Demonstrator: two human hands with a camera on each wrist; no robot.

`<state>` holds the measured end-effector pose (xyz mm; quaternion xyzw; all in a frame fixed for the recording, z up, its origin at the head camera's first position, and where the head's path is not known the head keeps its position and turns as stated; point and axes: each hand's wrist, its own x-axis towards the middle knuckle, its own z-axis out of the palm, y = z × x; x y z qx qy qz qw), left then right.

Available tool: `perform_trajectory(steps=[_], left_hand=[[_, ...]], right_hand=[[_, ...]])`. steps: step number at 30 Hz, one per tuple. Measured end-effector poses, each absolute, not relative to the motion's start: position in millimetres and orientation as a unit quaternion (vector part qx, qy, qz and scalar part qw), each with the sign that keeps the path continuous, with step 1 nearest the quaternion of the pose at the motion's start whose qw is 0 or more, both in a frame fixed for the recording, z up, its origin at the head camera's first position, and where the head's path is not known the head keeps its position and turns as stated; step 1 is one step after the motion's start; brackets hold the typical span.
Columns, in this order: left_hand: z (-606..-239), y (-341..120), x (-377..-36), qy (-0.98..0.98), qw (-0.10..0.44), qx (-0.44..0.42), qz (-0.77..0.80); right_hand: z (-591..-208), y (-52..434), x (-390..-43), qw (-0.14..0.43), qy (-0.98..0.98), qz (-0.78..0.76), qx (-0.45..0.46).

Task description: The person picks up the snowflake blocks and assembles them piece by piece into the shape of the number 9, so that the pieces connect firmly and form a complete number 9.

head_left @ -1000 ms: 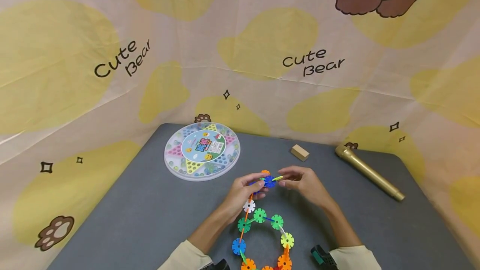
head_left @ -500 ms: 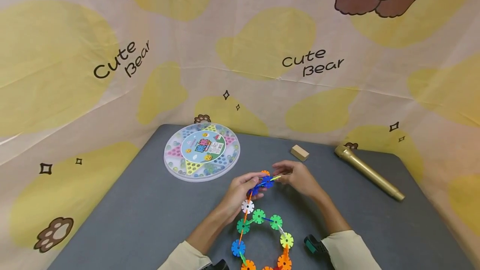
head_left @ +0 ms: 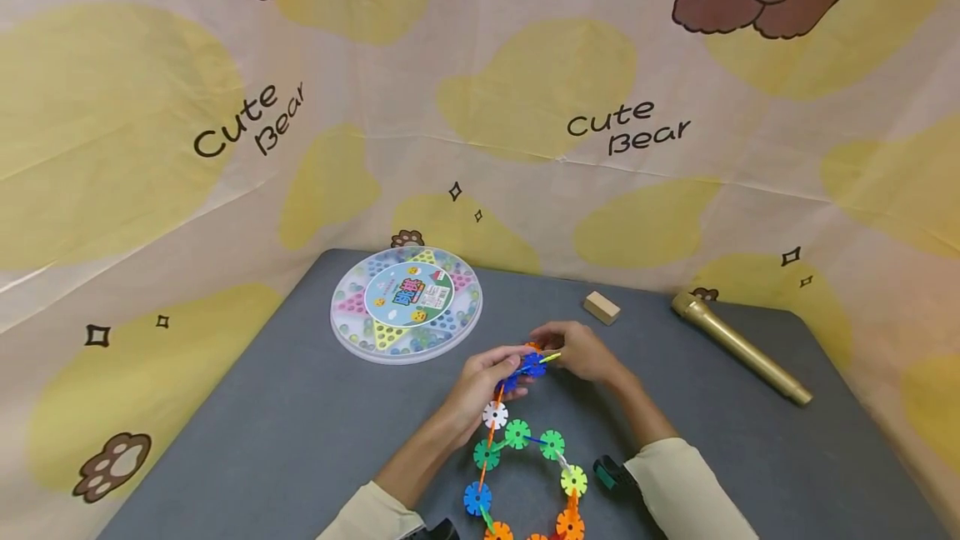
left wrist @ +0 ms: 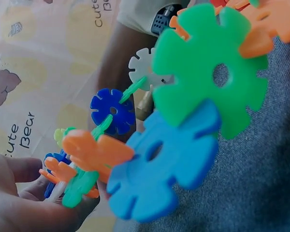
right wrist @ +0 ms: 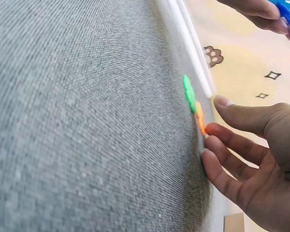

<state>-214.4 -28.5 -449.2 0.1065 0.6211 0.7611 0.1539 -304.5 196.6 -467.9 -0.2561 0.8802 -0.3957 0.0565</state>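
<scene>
My left hand [head_left: 476, 382] pinches the end of a chain of notched plastic snowflake discs, by a blue disc [head_left: 534, 365]. A yellow-green disc [head_left: 552, 357] sticks out edge-on from that end. Below hangs a white disc [head_left: 495, 416], and the chain leads into a ring of green, yellow, orange and blue discs. Up close in the left wrist view are a green disc [left wrist: 198, 67] and a light blue disc [left wrist: 159, 169] of the chain. My right hand [right wrist: 266, 154], fingers loosely bent, has its fingertips right at a loose orange disc [right wrist: 199, 117] beside a green disc [right wrist: 189, 94].
A round Chinese checkers box [head_left: 405, 348] lies at the back left of the grey table [head_left: 300, 407]. At the back stands a small wooden block [head_left: 602, 307], with a gold microphone-shaped stick [head_left: 742, 348] to its right. A printed cloth [head_left: 510, 65] hangs behind.
My right hand has left the yellow-green disc and moved left and slightly back, to the loose orange disc behind the chain's end. The left hand keeps its hold, nearly still.
</scene>
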Motion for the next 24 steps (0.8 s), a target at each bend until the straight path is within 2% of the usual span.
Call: perform_trajectory(steps=[24], left_hand=[[-452,-29,-217,0.626,0.169,0.092,0.756]], right_hand=[[-470,183,-311,0.030,0.914,-0.322,-0.246]])
